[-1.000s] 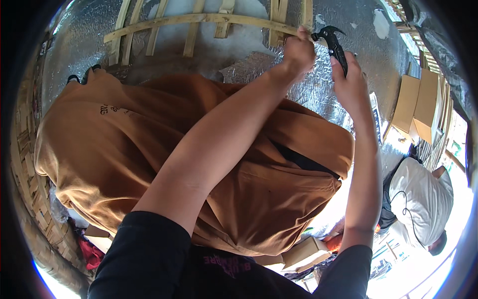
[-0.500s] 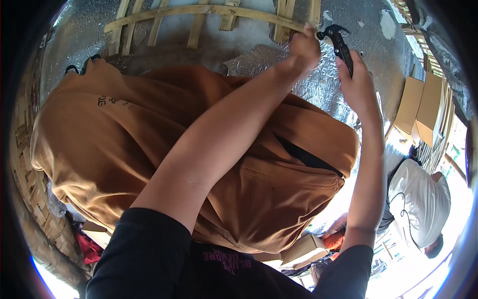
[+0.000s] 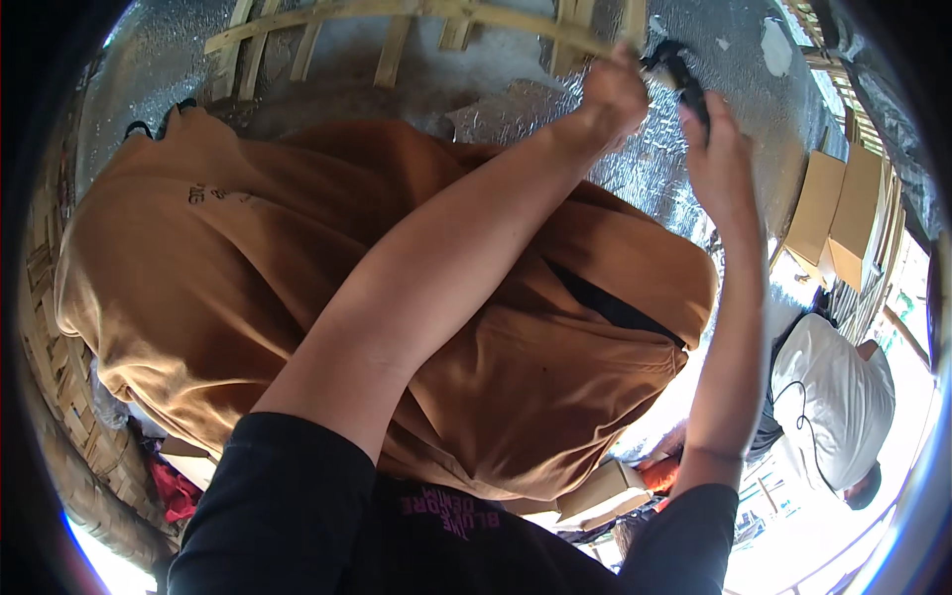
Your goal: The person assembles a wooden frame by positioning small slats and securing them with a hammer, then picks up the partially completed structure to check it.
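My right hand [image 3: 722, 164] is wrapped round the handle of a black claw hammer [image 3: 684, 81], whose head is blurred and sits just right of my left fingertips. My left hand [image 3: 615, 94] is closed in a pinch at the right end of a long wooden strip [image 3: 486, 14]. Whatever those fingers hold is too small to make out. Several short wooden slats [image 3: 393, 50] cross under the strip, forming a rack-like frame. Behind the hammer lies crinkled silver foil sheeting [image 3: 739, 109].
Brown cloth [image 3: 297, 268] is spread wide beneath my forearms. Open cardboard boxes [image 3: 838, 218] stand at the right. Farther down on that side, a person in a white shirt [image 3: 833, 397] is bent over. Woven bamboo [image 3: 74, 397] lines the left edge.
The hammer and my right hand have shifted slightly right and down, and the hammer is now blurred. My left hand stays near the strip's end.
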A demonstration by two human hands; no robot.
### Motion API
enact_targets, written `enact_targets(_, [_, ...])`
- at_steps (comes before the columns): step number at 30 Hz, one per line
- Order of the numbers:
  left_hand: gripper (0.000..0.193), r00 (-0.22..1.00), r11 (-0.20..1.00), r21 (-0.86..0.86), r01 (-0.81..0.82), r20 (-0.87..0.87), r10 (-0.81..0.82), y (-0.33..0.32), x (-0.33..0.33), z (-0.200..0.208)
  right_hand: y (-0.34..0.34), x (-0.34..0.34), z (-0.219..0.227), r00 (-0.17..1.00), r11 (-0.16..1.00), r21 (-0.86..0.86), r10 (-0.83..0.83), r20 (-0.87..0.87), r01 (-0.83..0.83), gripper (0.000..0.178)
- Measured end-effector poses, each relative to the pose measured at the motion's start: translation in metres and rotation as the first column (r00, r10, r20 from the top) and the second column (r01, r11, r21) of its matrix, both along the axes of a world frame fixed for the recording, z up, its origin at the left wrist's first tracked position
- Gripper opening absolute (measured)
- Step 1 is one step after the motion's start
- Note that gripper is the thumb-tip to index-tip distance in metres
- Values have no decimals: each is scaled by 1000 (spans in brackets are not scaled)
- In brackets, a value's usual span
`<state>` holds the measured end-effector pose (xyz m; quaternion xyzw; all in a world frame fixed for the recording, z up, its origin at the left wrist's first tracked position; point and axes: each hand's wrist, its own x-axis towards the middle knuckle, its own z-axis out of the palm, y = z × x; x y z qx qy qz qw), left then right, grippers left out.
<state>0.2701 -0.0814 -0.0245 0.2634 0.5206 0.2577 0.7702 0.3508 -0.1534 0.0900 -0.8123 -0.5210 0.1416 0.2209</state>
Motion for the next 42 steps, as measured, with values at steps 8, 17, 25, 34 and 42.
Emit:
enact_targets(8, [66, 991, 997, -44, -62, 118, 67, -4, -5, 13, -3, 11, -12, 954, 985, -10, 168, 249, -171, 28])
enact_targets(17, [66, 996, 994, 72, -78, 40, 76, -9, 0, -9, -7, 13, -11, 969, 944, -275, 219, 113, -181, 30])
enact_targets(25, [64, 995, 993, 90, -81, 68, 75, -12, 5, -9, -11, 39, -30, 987, 938, -317, 158, 22, -143, 36])
enact_targets(34, [64, 998, 996, 60, -59, 28, 58, -13, -11, -3, 1, 13, -4, 965, 942, -308, 52, -257, -133, 37])
enact_targets(42, [66, 995, 998, 55, -24, -93, 29, -12, -3, -10, 1, 14, -6, 974, 979, -195, 17, -227, -63, 34])
